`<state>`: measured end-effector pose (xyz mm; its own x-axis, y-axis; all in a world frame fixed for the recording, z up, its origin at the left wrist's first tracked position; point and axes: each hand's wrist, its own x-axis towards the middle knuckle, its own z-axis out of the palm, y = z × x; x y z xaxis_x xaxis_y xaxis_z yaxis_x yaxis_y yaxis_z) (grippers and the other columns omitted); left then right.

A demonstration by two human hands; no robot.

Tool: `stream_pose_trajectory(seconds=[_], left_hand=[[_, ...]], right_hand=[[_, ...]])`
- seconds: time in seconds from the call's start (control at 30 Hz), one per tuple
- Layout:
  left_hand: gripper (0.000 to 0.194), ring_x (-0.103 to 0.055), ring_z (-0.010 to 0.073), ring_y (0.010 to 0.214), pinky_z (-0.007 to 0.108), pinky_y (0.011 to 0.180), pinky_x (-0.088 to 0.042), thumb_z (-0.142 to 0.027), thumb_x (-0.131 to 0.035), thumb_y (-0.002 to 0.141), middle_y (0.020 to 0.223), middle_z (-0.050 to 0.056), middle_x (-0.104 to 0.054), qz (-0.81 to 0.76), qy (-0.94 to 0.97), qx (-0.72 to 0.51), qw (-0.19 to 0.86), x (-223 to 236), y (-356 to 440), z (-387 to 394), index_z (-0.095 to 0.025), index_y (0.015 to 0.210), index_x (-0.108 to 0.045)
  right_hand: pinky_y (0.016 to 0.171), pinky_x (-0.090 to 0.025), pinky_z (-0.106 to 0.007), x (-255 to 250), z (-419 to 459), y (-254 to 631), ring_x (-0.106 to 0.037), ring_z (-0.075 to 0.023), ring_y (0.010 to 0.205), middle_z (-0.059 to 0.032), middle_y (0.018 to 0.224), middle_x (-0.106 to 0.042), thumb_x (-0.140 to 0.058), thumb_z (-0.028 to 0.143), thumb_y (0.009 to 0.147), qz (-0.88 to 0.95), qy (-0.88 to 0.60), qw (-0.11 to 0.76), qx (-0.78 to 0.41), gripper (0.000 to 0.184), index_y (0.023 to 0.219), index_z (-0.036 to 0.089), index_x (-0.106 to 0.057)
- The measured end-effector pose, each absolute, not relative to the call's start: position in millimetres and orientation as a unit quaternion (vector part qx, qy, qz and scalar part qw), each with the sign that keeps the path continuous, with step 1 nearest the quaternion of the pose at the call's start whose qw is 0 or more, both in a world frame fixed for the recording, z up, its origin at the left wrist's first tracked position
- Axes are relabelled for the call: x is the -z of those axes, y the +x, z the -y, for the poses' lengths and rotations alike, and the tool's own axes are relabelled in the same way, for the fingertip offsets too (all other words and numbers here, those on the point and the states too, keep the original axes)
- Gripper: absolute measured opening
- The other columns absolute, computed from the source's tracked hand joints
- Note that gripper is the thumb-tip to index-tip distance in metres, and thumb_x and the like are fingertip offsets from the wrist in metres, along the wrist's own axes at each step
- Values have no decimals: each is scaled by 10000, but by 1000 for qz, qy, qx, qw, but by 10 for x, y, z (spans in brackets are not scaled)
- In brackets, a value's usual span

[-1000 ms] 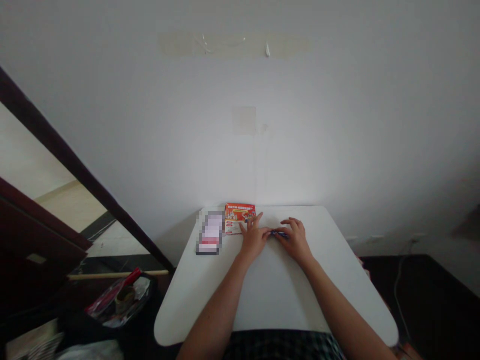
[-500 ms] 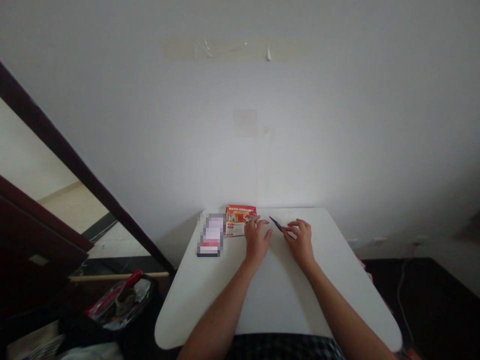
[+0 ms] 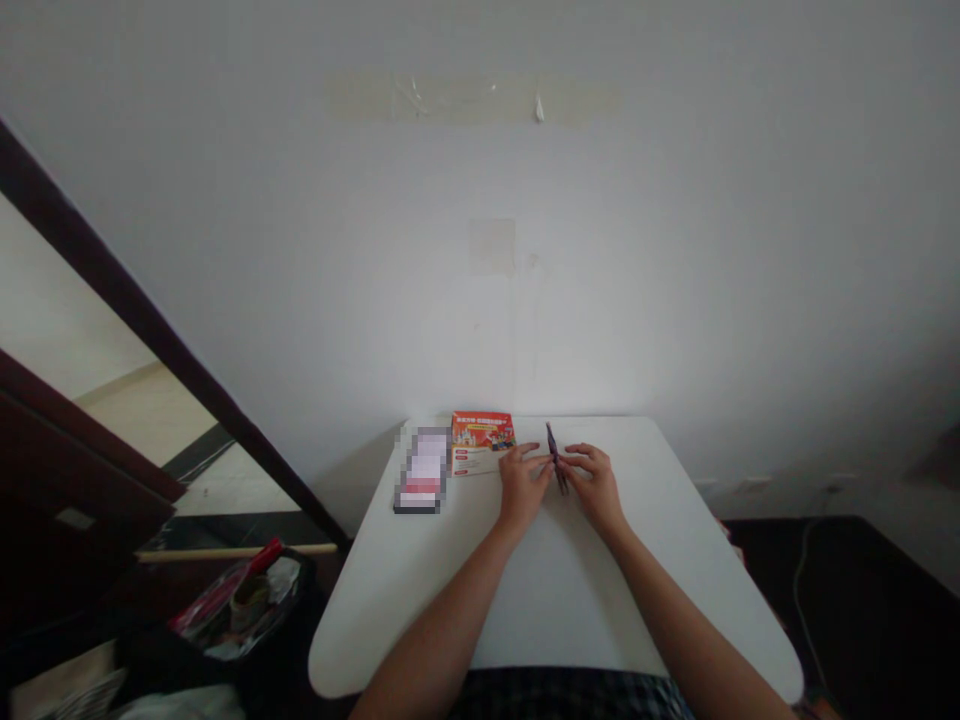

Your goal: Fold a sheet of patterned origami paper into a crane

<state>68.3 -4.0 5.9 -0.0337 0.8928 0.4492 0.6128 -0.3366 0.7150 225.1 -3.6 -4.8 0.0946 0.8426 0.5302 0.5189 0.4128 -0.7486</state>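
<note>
Between my two hands stands a thin, dark, slightly reddish piece [image 3: 553, 440], seen nearly edge-on; its exact kind does not show. My right hand [image 3: 594, 482] pinches it between thumb and fingers from the right. From the left, my left hand [image 3: 523, 488] closes its thumb and fingertips on the same piece, other fingers stretched out. Just beyond my left hand, a red and white printed leaflet or flat box [image 3: 480, 432] lies on the white table [image 3: 555, 580]. My left fingers overlap its lower right corner in view.
A phone-like device [image 3: 421, 475] with a blurred-out screen lies left of the printed item. The table's far edge meets a pale wall [image 3: 585, 300]. On the floor at left stands an open bag [image 3: 247, 605] with mixed things in it. A cable [image 3: 801, 580] hangs at right.
My left hand has moved right and closed on the thin dark piece, which only my right hand held before. The piece has turned more upright in view.
</note>
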Motion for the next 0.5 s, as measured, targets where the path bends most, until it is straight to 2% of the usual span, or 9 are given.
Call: stream_pose_trajectory(seconds=[0.2,0.5], left_hand=[[175,-620,233,1130,473,1063,-441,-255,-785,775,1134,47,-717,-548,681,-466,139,-91,687,59,-289,946,-796],[149,-651,205,1050,440,1022,-471,-212,-802,755,1050,29,-746,-546,683,-460,153,-115,676,63,-282,887,-801]], right_hand=[[1036,-415,-481,56,1,2283,-598,-262,1091,-84,1052,-717,-634,542,829,640,-518,535,-191,311,872,275,-790],[1109,-378,-511,75,3,2277,-601,-290,1187,-65,1000,-765,-707,547,755,607,-511,536,-289,314,867,262,-776]])
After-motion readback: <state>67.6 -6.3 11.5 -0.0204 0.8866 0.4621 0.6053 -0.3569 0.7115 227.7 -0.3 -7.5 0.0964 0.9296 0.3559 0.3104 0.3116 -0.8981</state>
